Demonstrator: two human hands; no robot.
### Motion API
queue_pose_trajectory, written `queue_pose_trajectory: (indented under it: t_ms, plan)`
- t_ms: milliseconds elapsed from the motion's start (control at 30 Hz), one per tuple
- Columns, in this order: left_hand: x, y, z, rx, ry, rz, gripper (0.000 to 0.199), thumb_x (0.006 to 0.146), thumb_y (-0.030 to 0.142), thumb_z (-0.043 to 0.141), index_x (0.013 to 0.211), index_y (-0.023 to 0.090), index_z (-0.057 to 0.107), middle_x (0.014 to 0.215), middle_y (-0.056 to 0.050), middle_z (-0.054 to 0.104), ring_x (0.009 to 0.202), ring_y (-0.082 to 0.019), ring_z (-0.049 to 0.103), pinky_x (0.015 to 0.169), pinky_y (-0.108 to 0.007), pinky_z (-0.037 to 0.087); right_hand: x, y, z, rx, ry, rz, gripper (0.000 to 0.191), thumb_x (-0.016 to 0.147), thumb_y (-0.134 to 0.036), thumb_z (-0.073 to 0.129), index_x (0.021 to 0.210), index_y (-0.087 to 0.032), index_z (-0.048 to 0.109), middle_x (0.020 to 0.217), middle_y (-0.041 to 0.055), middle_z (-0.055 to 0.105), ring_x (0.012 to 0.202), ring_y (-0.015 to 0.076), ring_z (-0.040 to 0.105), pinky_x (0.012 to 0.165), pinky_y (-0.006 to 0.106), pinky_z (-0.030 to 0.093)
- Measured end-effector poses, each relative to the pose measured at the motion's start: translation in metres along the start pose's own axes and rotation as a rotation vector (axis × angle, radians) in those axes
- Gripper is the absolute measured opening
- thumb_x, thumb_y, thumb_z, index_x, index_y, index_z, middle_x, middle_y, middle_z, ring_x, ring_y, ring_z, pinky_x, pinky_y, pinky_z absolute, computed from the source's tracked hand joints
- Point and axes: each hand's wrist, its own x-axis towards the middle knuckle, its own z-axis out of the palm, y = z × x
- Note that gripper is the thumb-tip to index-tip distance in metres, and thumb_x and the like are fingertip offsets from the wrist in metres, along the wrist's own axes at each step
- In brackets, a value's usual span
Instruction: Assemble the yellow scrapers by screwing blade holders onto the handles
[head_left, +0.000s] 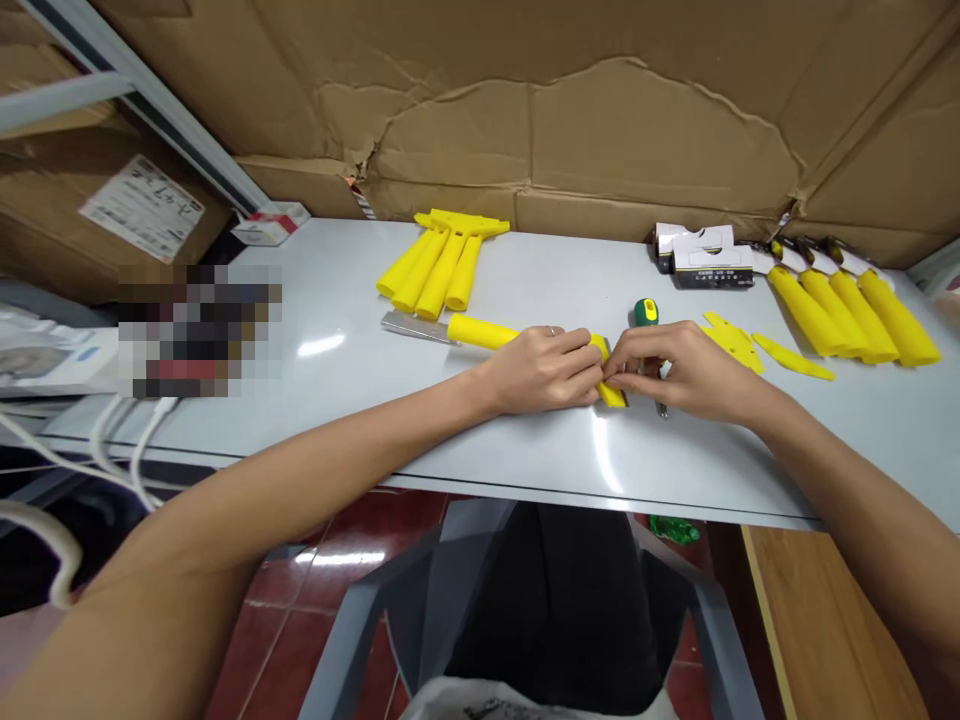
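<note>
My left hand (551, 368) is wrapped round a yellow plastic scraper (480, 332) lying across the table. From the scraper's left end sticks out a flat metal blade (420, 327); its wider yellow head (615, 393) shows past my left fingers. At that head, the fingertips of my right hand (686, 370) are pinched together, and whatever is between them is hidden. Partly under my right hand lies a screwdriver with a green and yellow handle (646, 311). Flat yellow plates with holes (731, 342) and a thin yellow strip (793, 357) rest just right of that hand.
Several yellow handles (439, 265) lie in a group at the back. Small black-and-white boxes (712, 262) and several more yellow scrapers (847, 310) are at the back right. Cardboard (465, 140) walls the table's rear. White cables (142, 450) hang at the left.
</note>
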Motion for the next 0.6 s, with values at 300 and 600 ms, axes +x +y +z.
queue_pose_trajectory:
  t_ms: [300, 600]
  plan:
    - [-0.005, -0.005, 0.008, 0.061, 0.074, -0.012, 0.030, 0.104, 0.032, 0.060, 0.076, 0.022, 0.061, 0.073, 0.001, 0.066, 0.067, -0.014, 0.058, 0.052, -0.032, 0.037, -0.003, 0.008, 0.013, -0.299, 0.001, -0.085, 0.024, 0.110, -0.026, 0.050, 0.101, -0.020, 0.072, 0.099, 0.0065, 0.074, 0.080, 0.0185, 0.066, 0.071, 0.034, 0.047]
    - [-0.005, -0.008, 0.011, 0.036, 0.058, -0.093, 0.029, 0.104, 0.033, 0.058, 0.078, 0.022, 0.065, 0.075, 0.000, 0.069, 0.068, -0.014, 0.061, 0.054, -0.030, 0.040, -0.005, 0.013, 0.025, -0.561, 0.068, -0.061, 0.020, 0.110, -0.022, 0.047, 0.104, -0.021, 0.067, 0.098, 0.0070, 0.072, 0.064, 0.0158, 0.051, 0.055, 0.034, 0.025]
